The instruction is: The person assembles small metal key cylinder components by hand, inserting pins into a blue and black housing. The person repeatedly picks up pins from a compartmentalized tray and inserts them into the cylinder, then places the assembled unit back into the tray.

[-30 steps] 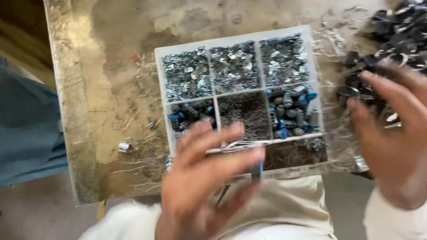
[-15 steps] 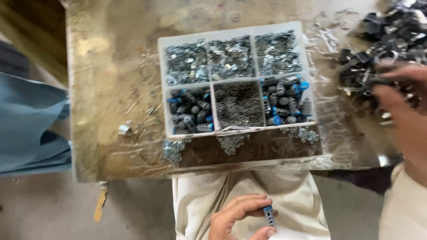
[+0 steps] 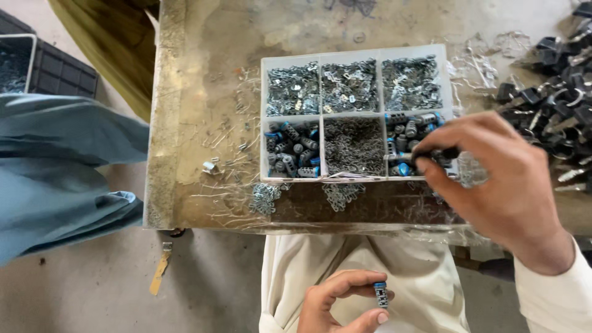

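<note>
Since the earlier frame the right hand (image 3: 493, 179) has come from the black clips (image 3: 564, 92) to the divided tray (image 3: 354, 52), pinching a small black piece. The left hand (image 3: 342, 302) stays low over the lap, thumb and fingers gripping a short grey cylinder with blue caps (image 3: 382, 295), held upright.

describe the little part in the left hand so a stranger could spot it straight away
Below the worn table's near edge, over the cream cloth lap, the left hand pinches a small cylinder. It is dark with blue ends, alone, outside the tray.
</note>
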